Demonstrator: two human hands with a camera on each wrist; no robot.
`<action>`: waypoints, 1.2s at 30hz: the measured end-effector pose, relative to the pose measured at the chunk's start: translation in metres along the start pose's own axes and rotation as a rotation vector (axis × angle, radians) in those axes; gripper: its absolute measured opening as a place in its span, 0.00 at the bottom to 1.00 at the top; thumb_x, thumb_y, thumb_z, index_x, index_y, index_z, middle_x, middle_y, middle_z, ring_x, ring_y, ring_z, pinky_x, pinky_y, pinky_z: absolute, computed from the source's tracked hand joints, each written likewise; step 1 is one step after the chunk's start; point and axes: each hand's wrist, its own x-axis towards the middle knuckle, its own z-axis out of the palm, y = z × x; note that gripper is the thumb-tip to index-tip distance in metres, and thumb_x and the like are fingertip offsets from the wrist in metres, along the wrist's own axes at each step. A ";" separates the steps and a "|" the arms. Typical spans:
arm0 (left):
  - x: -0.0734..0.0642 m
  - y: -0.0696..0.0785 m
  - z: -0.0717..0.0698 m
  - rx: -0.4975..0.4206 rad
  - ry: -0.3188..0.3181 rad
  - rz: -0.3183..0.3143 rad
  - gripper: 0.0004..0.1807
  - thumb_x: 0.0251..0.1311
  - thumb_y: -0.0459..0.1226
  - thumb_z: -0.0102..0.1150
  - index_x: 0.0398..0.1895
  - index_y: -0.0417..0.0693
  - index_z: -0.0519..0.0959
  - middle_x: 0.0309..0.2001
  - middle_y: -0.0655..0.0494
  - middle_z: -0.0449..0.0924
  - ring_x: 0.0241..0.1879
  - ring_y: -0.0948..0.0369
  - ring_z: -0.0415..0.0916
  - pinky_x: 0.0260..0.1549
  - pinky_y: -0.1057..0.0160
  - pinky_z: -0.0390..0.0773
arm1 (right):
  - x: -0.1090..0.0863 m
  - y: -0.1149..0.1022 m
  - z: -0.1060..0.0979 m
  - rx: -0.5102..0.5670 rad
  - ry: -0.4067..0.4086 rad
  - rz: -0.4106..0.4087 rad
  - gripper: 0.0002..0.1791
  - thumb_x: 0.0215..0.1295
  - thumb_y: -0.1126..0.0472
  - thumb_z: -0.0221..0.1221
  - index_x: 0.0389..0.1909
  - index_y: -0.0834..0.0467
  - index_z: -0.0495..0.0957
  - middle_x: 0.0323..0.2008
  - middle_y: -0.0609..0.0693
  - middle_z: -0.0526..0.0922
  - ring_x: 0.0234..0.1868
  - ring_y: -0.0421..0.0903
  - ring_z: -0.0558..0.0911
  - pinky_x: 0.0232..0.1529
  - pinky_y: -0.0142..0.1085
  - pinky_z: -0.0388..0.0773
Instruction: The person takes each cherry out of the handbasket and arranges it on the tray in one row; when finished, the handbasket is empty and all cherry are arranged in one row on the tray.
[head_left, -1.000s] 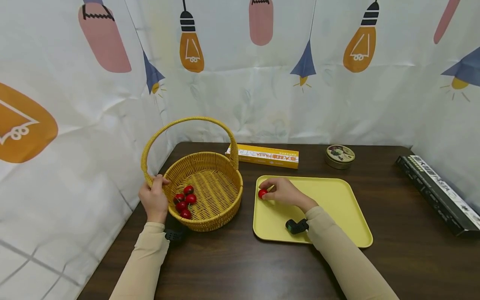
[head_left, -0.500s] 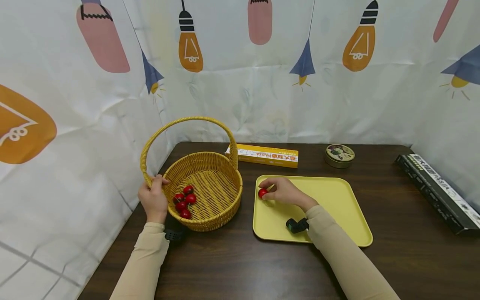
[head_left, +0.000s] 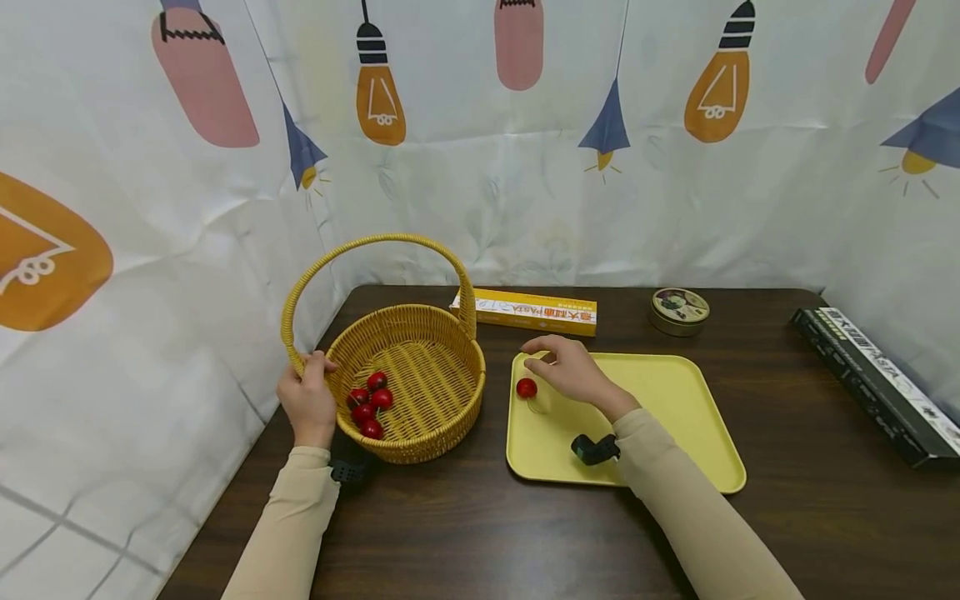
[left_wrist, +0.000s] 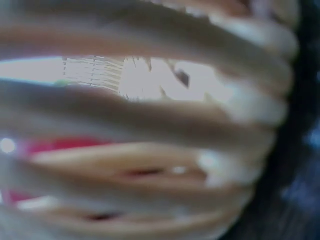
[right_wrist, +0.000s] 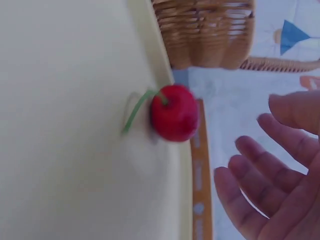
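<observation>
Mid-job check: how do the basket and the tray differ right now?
The basket is round, deep and woven, with a tall handle; the tray is a shallow, smooth rectangle without one.
The basket holds five cherries; the tray bears a single cherry.
The left hand grips the basket; the right hand hovers over the tray.
Both are yellow, the tray paler.

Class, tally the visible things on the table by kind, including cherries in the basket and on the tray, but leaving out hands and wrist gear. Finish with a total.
Cherries: 6 (5 in the basket, 1 on the tray)
Basket: 1
Tray: 1
Boxes: 2
Round tin: 1
Total: 11
</observation>
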 end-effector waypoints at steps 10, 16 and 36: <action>-0.001 0.001 -0.006 0.042 0.016 -0.052 0.21 0.70 0.44 0.50 0.19 0.44 0.67 0.16 0.60 0.66 0.21 0.51 0.68 0.22 0.62 0.63 | -0.003 -0.058 0.025 0.139 0.061 -0.255 0.11 0.70 0.62 0.57 0.51 0.53 0.81 0.49 0.49 0.82 0.43 0.44 0.82 0.44 0.40 0.79; -0.004 -0.001 -0.004 0.019 0.028 -0.044 0.19 0.69 0.43 0.51 0.19 0.45 0.68 0.17 0.56 0.68 0.22 0.51 0.68 0.22 0.63 0.64 | 0.003 -0.086 0.056 0.160 0.001 -0.393 0.11 0.69 0.65 0.56 0.48 0.55 0.82 0.47 0.47 0.83 0.42 0.42 0.81 0.43 0.35 0.79; -0.002 -0.001 0.001 0.015 0.028 -0.038 0.17 0.68 0.40 0.51 0.21 0.45 0.68 0.16 0.62 0.64 0.20 0.62 0.63 0.24 0.64 0.63 | 0.035 -0.136 0.131 -0.318 -0.343 -0.239 0.17 0.66 0.53 0.60 0.54 0.49 0.81 0.47 0.39 0.83 0.37 0.32 0.78 0.43 0.27 0.74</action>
